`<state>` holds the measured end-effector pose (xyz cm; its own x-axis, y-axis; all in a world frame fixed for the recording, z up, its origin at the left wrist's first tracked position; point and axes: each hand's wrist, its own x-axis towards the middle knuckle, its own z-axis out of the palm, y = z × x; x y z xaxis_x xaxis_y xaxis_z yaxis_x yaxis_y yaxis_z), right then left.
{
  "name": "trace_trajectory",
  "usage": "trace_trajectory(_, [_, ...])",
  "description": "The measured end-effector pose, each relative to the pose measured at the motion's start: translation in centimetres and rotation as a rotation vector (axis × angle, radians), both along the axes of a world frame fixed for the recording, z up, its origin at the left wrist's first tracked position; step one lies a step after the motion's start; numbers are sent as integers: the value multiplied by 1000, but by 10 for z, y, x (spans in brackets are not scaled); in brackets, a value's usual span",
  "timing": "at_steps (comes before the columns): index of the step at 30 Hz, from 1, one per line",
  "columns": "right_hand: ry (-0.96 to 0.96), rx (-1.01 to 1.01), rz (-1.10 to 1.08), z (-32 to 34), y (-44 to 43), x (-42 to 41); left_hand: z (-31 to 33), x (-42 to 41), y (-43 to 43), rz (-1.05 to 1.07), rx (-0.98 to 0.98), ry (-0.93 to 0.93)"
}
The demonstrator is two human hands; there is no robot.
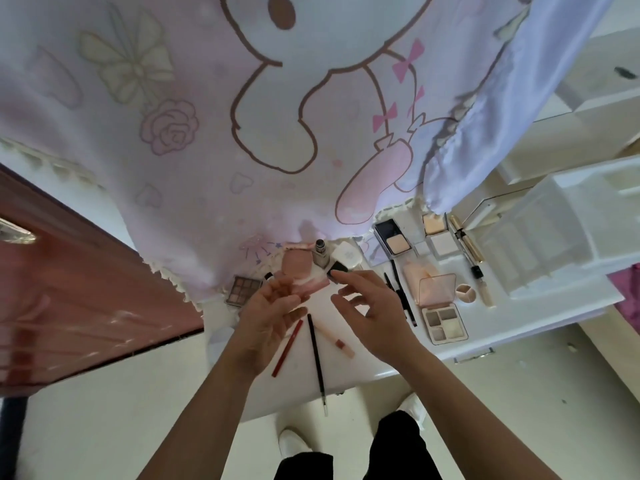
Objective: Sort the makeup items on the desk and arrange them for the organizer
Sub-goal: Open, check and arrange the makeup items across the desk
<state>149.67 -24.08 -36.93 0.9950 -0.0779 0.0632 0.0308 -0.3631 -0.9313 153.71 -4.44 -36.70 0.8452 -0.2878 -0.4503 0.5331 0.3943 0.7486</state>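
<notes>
Both hands hover over the middle of the white desk (pixel 540 317), just below centre frame. The left hand (pixel 268 313) is open, palm up and fingers loosely spread, holding nothing. The right hand (pixel 367 306) is spread too, fingers curled slightly, empty, reaching toward the cluster just above it.

That cluster sits at centre frame against the hanging cloth (pixel 207 133): a pink compact (pixel 294 263), a small bottle (pixel 320 252), a white case (pixel 346 253). A brown-toned palette (pixel 242 289) lies to the left of it. Below the hands lie a red pencil (pixel 287 348), a black pencil (pixel 317 362) and a pale tube (pixel 337 337). At right of frame, palettes and compacts already sit grouped: a dark compact (pixel 393 237), a grey palette (pixel 445 323), a gold tube (pixel 467 242). The clear organizer (pixel 554 244) stands at far right.

The step looks like picking from the centre cluster. I would take the pink compact first with one hand, flat and by its edges, since it lies open and could snap or spill. The bottle stands upright just beside it, so fingers should come in low and clear of it. The black pencil overhangs the near desk edge; it wants nudging back before a sleeve catches it. Pencils together, palettes with the right-hand group.
</notes>
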Motion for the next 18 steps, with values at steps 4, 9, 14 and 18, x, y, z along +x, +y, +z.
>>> trace_trajectory(4, [-72,-22,-10,29,6,-5,37,-17,-1,67,104,-166])
trace_trajectory(9, [240,570,-77,68,4,-9,76,-29,-5,77,313,-485])
trace_trajectory(14, [386,784,20,90,-3,-15,95,-32,-3,-17,438,-674])
trace_trajectory(18, [444,733,11,93,-3,-15,103,-33,-1,-108,486,-662])
